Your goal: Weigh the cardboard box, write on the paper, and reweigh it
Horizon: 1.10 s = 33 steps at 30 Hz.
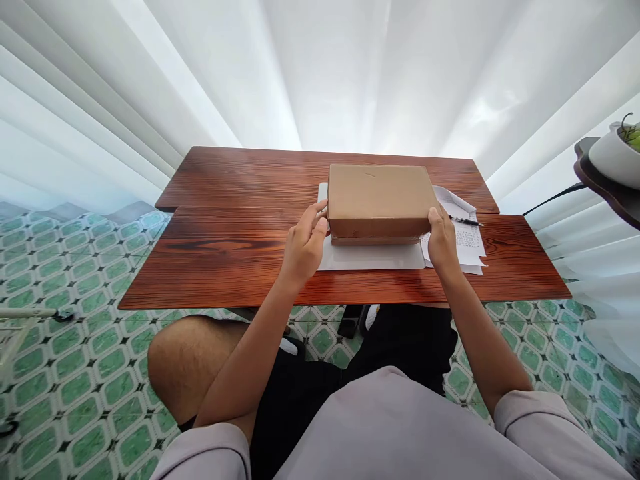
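A brown cardboard box (pixel 382 193) is between my two hands above the desk. Along its lower front edge shows a narrower cardboard layer (pixel 376 241); whether this is the box's base or a second box I cannot tell. My left hand (pixel 305 245) grips the left side, thumb and fingers at the edge. At the right front corner, my right hand (pixel 442 239) has its thumb on the front, with the other fingers mostly hidden behind the side. Beneath the box lies a flat whitish-grey board or laptop-like slab (pixel 370 260), largely covered.
Written sheets of paper (pixel 465 250) and a dark pen (pixel 466 221) lie to the right on the brown wooden desk (pixel 225 253). A white plant pot (pixel 615 157) stands on a dark shelf at far right. White curtains (pixel 340 73) hang behind the desk.
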### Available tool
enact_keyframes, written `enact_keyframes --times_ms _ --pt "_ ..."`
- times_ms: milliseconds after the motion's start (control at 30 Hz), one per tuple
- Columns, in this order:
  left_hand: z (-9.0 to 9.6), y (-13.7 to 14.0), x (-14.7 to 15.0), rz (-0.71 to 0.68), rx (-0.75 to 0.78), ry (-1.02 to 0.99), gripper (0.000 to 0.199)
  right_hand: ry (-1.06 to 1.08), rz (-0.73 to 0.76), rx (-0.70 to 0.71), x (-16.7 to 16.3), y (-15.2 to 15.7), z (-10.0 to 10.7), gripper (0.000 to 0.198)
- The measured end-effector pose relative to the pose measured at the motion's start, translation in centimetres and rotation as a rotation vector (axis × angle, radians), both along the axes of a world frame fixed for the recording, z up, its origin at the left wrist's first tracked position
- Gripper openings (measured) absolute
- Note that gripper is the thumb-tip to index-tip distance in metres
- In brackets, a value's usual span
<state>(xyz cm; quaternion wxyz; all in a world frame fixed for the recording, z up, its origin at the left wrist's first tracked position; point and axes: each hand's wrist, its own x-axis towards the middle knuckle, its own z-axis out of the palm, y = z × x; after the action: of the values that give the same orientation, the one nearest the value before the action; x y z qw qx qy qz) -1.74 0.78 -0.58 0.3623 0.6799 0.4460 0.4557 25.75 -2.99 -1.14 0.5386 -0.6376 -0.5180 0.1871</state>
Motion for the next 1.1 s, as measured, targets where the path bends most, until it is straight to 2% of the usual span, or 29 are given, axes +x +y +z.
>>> enact_keyframes --times_ms 333,567,667,733,867,933,1100 --pt "0.5 -0.4 0.3 0.031 0.014 0.025 0.047 -0.007 -0.031 0.046 -0.3 0.1 -0.8 0.051" --pt "0.9 -0.2 0.0 -0.039 -0.116 -0.113 0.045 0.021 -0.023 0.069 -0.4 0.2 -1.0 0.051" --pt "0.9 -0.1 -0.1 -0.041 -0.095 -0.123 0.041 0.012 -0.048 0.064 -0.3 0.1 -0.9 0.053" --pt "1.0 -0.3 -0.2 0.005 -0.008 -0.112 0.038 -0.015 -0.119 0.135 -0.6 -0.3 -0.2 0.052" --pt "2.0 -1.2 -0.5 0.106 0.209 -0.122 0.032 -0.13 -0.316 0.408 -2.4 -2.1 1.5 0.037" --pt "2.8 -2.0 -0.7 0.126 0.299 -0.162 0.027 -0.2 -0.233 0.502 -3.8 -3.2 1.8 0.028" --pt "5.3 -4.6 -1.1 0.201 0.429 -0.19 0.018 -0.29 0.396 0.586 -7.7 -4.9 0.8 0.022"
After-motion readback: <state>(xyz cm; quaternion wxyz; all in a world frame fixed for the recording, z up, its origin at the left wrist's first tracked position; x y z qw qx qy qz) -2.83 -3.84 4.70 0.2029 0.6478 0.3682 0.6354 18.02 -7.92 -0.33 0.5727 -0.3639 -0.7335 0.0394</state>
